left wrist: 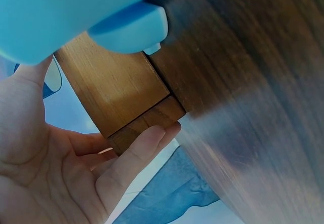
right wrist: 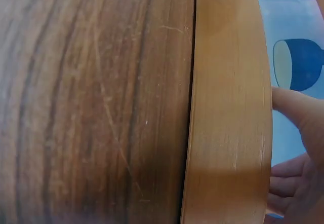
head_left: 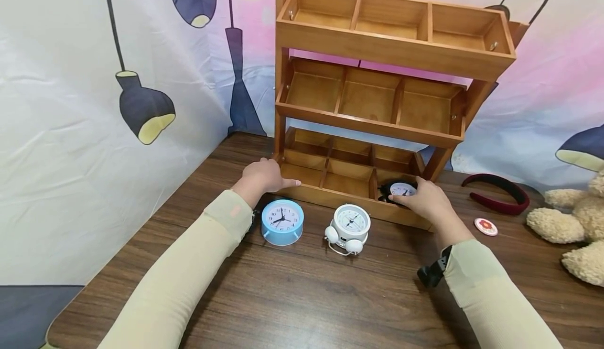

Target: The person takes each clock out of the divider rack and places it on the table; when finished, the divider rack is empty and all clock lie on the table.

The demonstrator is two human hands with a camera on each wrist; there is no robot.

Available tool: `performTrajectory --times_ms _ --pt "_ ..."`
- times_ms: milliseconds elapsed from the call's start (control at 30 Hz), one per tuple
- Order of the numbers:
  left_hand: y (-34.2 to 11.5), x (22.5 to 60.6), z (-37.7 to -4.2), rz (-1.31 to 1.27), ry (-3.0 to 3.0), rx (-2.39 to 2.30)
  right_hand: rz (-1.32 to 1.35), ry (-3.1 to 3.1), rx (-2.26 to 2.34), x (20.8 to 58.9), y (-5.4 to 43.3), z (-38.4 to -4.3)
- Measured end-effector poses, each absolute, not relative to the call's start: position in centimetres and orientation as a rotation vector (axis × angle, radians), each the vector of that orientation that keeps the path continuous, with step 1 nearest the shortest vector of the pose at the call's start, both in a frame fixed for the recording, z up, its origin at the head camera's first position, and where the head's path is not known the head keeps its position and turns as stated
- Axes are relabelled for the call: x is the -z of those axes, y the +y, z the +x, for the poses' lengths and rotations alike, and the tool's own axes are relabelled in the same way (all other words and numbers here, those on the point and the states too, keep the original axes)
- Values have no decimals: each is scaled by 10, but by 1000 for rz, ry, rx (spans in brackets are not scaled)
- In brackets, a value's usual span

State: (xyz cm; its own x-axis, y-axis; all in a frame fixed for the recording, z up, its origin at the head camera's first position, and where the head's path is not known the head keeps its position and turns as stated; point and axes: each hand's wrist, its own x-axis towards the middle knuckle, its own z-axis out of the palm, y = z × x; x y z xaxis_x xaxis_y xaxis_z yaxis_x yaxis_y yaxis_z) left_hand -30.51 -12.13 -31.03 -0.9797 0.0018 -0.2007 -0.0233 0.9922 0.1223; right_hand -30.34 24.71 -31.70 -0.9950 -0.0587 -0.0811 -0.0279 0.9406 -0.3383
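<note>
A three-tier wooden rack (head_left: 351, 194) stands on the table. My left hand (head_left: 264, 175) grips the left end of its bottom tier, thumb along the front board. In the left wrist view, the fingers (left wrist: 147, 145) bend around the wooden corner. With my right hand (head_left: 427, 200) I hold a black alarm clock (head_left: 402, 189) in the bottom tier's front right compartment, thumb across its lower face. The right wrist view shows the thumb (right wrist: 291, 105) behind the front board; the clock is hidden there. In front of the rack lie a light blue alarm clock (head_left: 282, 222) and a white twin-bell alarm clock (head_left: 349, 227).
To the right are a dark red headband (head_left: 500, 202), a round flower badge (head_left: 486, 227) and a plush toy (head_left: 575, 218). The rack's middle tier (head_left: 368, 97) and top tier (head_left: 391, 19) rise above my hands. A printed cloth (head_left: 61, 129) hangs behind the table.
</note>
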Motion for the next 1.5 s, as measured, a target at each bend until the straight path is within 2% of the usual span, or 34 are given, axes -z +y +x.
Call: performTrajectory --times_ms 600,1100,1500 --pt "-121 309 -304 -19 2928 -199 -78 3017 332 315 239 -310" --pt "-121 309 -305 -11 2935 -193 -58 3055 695 320 243 -316" --pt "-120 309 -304 -15 2934 -203 -147 3103 986 314 248 -313"
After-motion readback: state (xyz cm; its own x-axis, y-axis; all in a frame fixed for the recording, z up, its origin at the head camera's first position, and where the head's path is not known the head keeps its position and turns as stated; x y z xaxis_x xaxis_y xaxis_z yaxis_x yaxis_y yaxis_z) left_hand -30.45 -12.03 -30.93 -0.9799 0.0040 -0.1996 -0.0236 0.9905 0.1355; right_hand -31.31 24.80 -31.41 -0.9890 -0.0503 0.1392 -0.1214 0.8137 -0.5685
